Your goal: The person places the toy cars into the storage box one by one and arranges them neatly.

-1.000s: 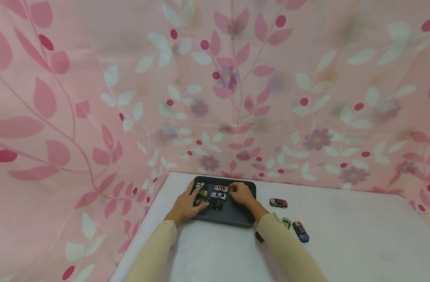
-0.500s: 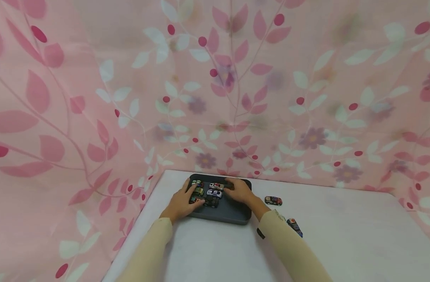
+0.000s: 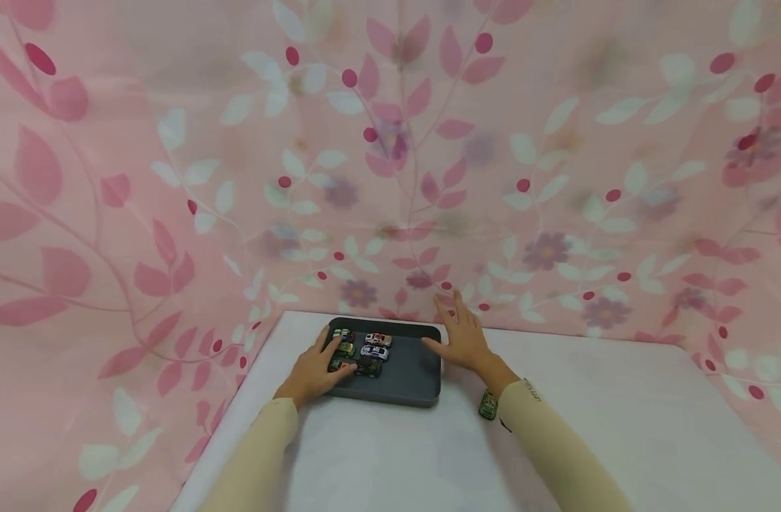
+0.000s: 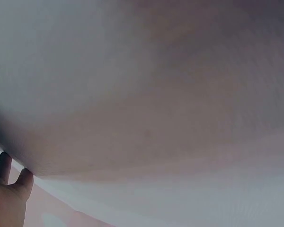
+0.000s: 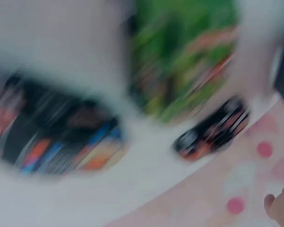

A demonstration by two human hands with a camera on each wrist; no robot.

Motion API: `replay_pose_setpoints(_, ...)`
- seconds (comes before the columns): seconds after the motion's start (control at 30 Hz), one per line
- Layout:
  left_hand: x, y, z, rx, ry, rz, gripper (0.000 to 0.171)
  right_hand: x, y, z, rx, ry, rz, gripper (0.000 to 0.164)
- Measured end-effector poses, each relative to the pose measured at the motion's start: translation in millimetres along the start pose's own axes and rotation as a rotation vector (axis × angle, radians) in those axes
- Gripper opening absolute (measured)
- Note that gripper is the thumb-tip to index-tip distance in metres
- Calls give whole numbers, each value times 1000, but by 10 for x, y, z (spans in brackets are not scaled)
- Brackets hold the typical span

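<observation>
A dark grey tray (image 3: 410, 371) holds several small toy cars, among them a white one (image 3: 374, 353), a white and red one (image 3: 378, 340) and a black one (image 3: 368, 368). My left hand (image 3: 312, 371) rests over the tray's left edge, thumb and fingers reaching onto the cars there. Just past the tray's right edge, my right hand (image 3: 466, 345) is raised with fingers spread, holding nothing. Near its forearm on the table lies a green toy car (image 3: 489, 405). The right wrist view shows this green car (image 5: 184, 61) blurred, beside a striped black car (image 5: 57, 127).
Another dark toy car with orange ends (image 5: 213, 127) lies near the table edge in the right wrist view. A pink leaf-patterned cloth (image 3: 390, 178) stands behind and left of the white table (image 3: 595, 427). The right sleeve (image 3: 550, 441) covers part of the table.
My right hand has left the white and red car in the tray and moved right, its fingers opening out. My left hand stays on the tray. The head view has shifted slightly.
</observation>
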State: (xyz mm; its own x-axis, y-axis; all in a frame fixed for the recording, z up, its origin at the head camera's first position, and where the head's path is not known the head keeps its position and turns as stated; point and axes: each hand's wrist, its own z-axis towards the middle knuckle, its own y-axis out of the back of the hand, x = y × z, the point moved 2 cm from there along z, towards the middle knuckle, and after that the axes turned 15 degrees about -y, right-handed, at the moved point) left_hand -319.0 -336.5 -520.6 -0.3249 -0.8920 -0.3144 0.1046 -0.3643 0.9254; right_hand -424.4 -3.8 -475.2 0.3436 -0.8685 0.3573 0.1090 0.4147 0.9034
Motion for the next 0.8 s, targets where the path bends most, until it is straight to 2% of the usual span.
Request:
replay_pose_setpoints(0.17,-7,51,2,-10,-12,16,89,-317,210,-40,-58,35,-43,91)
replay_pose_setpoints(0.4,3,-4,-51,23,-15,33,90,-763,399,-165,-15,-64,-51,90)
replay_pose_setpoints(0.63,-8,26,-51,-9,-40,42,88,-1059,516,-191,-38,-92,-86,90)
replay_pose_setpoints(0.8,-42,42,-23,13,-26,35,90,-1209,568,-291,-6,-119,-113,91)
